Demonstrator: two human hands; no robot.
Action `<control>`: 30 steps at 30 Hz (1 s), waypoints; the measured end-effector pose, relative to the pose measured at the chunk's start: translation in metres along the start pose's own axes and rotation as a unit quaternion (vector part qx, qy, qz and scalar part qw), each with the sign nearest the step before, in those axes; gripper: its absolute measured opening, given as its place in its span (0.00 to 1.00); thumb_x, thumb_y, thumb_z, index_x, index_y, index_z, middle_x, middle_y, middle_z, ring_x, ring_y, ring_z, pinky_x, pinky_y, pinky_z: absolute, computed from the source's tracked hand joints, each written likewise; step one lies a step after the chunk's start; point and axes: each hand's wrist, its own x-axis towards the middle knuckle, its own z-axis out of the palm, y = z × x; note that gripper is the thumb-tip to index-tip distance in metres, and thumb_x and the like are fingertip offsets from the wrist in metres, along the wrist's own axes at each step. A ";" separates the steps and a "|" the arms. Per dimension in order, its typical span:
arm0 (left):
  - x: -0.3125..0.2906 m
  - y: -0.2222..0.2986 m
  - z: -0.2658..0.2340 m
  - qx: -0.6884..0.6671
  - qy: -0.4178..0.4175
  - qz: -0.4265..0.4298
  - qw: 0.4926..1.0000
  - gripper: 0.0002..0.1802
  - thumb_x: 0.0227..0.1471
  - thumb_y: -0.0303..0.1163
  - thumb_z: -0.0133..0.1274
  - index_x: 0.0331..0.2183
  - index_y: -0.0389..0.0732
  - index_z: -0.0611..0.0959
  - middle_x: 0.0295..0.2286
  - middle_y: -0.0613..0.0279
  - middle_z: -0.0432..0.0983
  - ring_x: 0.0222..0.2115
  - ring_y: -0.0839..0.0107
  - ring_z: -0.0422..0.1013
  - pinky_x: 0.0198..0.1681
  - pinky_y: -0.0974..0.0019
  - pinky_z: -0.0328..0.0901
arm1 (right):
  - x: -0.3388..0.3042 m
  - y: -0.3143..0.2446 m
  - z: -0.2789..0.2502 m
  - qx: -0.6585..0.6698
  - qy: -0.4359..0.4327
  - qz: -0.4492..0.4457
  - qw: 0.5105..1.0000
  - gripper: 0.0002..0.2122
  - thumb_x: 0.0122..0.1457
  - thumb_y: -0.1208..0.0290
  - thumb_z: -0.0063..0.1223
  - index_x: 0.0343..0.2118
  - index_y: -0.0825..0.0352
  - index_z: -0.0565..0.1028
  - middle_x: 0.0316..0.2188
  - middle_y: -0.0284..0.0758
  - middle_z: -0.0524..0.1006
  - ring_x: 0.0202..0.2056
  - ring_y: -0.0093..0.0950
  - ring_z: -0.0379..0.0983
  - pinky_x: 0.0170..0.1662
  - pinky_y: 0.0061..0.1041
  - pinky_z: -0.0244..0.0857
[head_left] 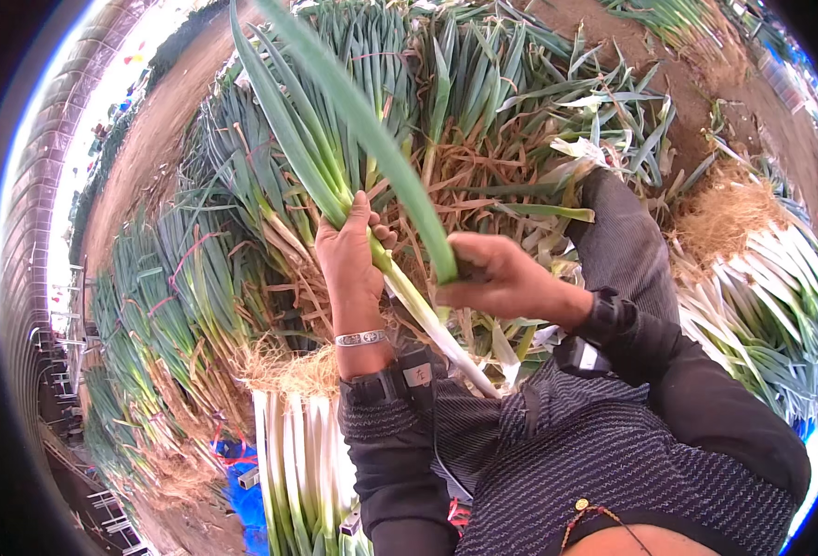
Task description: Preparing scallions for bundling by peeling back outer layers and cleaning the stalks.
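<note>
My left hand (348,259) is wrapped round a large green onion (427,324) where the leaves meet the stalk. The onion slants, its green leaves toward the upper left and its white end down by my lap. In my right hand (511,278), a long broad onion leaf (395,167) is pinched near its lower end. This leaf arches up past the onion and runs out at the top edge. Whether it is still joined to the stalk, I cannot tell. Loose leaves and dry peelings (483,185) lie just beyond my hands.
Tied bundles of green onions (177,296) stand along the left and far side. A bundle with white stalks and roots (302,445) lies by my left arm, another pile (752,287) at the right. My bent knee (622,241) rises beside the peelings. Blue plastic (245,491) shows at lower left.
</note>
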 end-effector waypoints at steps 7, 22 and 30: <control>0.002 -0.007 -0.002 0.005 -0.001 -0.009 1.000 0.09 0.55 0.31 0.57 0.34 0.42 0.73 0.20 0.66 0.68 0.15 0.73 0.65 0.17 0.69 0.66 | 0.020 -0.011 -0.026 0.130 0.079 -0.002 0.988 0.20 0.64 0.68 0.48 0.57 0.68 0.62 0.42 0.37 0.72 0.41 0.25 0.72 0.43 0.25 0.72; -0.001 -0.005 0.003 -0.030 -0.011 0.023 0.999 0.12 0.55 0.31 0.58 0.38 0.41 0.72 0.24 0.65 0.67 0.22 0.68 0.69 0.24 0.67 0.67 | 0.044 0.053 0.027 -0.242 0.142 -0.090 0.956 0.14 0.51 0.72 0.58 0.41 0.64 0.69 0.36 0.42 0.74 0.36 0.46 0.73 0.36 0.38 0.68; -0.001 -0.001 -0.003 -0.037 -0.013 0.012 0.999 0.14 0.56 0.29 0.56 0.42 0.40 0.69 0.26 0.62 0.69 0.25 0.68 0.72 0.28 0.62 0.72 | 0.039 0.045 0.032 -0.246 0.169 -0.092 0.950 0.11 0.51 0.77 0.58 0.36 0.68 0.70 0.31 0.41 0.73 0.32 0.37 0.74 0.35 0.30 0.68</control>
